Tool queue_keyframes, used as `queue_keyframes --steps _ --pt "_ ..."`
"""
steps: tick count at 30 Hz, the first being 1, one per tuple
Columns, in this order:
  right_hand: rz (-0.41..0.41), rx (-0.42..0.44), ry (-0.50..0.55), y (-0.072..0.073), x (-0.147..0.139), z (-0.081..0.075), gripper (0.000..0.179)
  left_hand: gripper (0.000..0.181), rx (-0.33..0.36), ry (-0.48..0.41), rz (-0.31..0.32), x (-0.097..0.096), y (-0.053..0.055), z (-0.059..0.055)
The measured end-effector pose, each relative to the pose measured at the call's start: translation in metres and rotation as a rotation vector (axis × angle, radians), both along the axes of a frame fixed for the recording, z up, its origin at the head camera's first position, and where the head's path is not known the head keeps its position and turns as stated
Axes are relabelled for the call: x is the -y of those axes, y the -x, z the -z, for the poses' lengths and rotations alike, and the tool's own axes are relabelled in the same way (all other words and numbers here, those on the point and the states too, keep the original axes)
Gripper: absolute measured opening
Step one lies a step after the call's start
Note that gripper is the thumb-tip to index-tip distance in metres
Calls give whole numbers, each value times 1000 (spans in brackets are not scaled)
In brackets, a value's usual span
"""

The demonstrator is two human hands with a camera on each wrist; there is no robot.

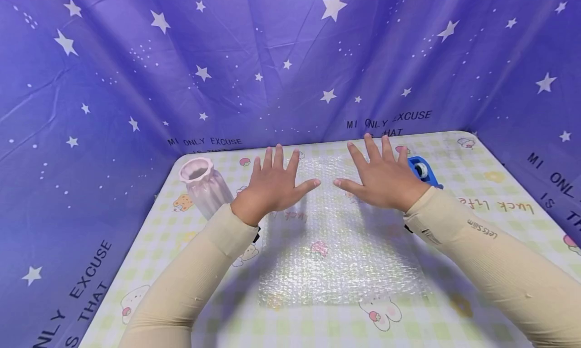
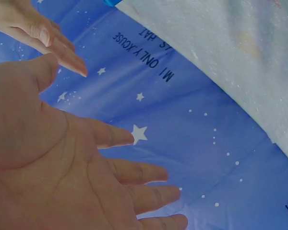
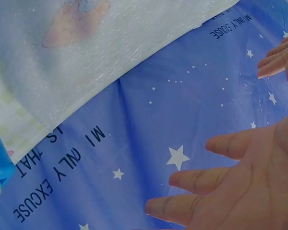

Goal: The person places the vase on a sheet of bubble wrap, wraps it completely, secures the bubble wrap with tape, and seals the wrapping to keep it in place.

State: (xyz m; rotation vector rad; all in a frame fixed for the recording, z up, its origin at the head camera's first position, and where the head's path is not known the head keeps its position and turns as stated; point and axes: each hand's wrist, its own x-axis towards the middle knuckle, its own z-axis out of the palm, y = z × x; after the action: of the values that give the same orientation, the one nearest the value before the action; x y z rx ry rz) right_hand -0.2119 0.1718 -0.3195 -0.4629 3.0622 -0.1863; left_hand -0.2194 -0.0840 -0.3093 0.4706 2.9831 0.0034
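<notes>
Both hands hover over a sheet of clear bubble wrap (image 1: pixel 340 267) spread on the table, palms down and fingers spread. The left hand (image 1: pixel 274 186) is over the sheet's left part, near a pale pink fluted vase (image 1: pixel 211 189) that stands upright at the back left. Over the right part is the right hand (image 1: pixel 383 179), with a blue tape dispenser (image 1: pixel 428 174) just beyond its wrist, partly hidden by it. Nothing is held in either palm, as the left wrist view shows of the left hand (image 2: pixel 81 158) and the right wrist view of the right hand (image 3: pixel 230 177).
The table (image 1: pixel 481 232) wears a green-and-white checked cover with cartoon prints. Purple-blue star-patterned curtains (image 1: pixel 272 60) hang behind it and at both sides, close to its edges.
</notes>
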Motion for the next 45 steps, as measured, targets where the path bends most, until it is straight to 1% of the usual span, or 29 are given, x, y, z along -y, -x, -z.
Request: queue_keyframes --steps 4,6,8,10,12,15,18,20,22,24,27,29,32,35,40,42,45 --pt "-7 -7 6 0 1 1 104 95 -2 -8 5 2 0 1" --pt "-14 -9 16 -1 -1 3 104 94 -13 -22 17 4 -2 3" --pt "-21 0 46 -2 -4 7 102 91 -39 -50 36 8 -6 6" --pt "-28 4 77 -3 -9 12 99 87 -83 -90 66 13 -12 9" --pt "-38 5 114 -3 -15 18 96 81 -148 -140 100 18 -19 14" --pt "-49 3 183 -5 -23 29 91 69 -249 -238 144 27 -33 20" --pt "-48 30 253 -6 -32 37 88 56 -334 -340 164 35 -45 26" --pt "-43 54 284 -7 -37 42 86 46 -393 -407 172 42 -51 29" --pt "-34 79 297 -8 -42 45 84 38 -459 -470 175 49 -56 31" --pt "-24 96 305 -9 -47 49 81 31 -543 -522 178 56 -61 30" --pt "-6 107 320 -8 -53 55 78 28 -675 -589 179 66 -66 28" --pt "1 106 327 -7 -56 60 78 28 -749 -610 172 73 -69 26" --pt "11 107 335 -6 -59 67 77 30 -830 -636 148 82 -71 23" --pt "27 119 349 -4 -64 73 77 31 -906 -658 112 91 -71 21" --pt "44 135 365 0 -74 81 79 37 -1046 -705 74 105 -69 16" --pt "55 140 366 1 -78 83 79 41 -1097 -706 34 110 -67 15" --pt "64 149 368 3 -82 85 78 56 -1147 -705 -61 118 -63 14"
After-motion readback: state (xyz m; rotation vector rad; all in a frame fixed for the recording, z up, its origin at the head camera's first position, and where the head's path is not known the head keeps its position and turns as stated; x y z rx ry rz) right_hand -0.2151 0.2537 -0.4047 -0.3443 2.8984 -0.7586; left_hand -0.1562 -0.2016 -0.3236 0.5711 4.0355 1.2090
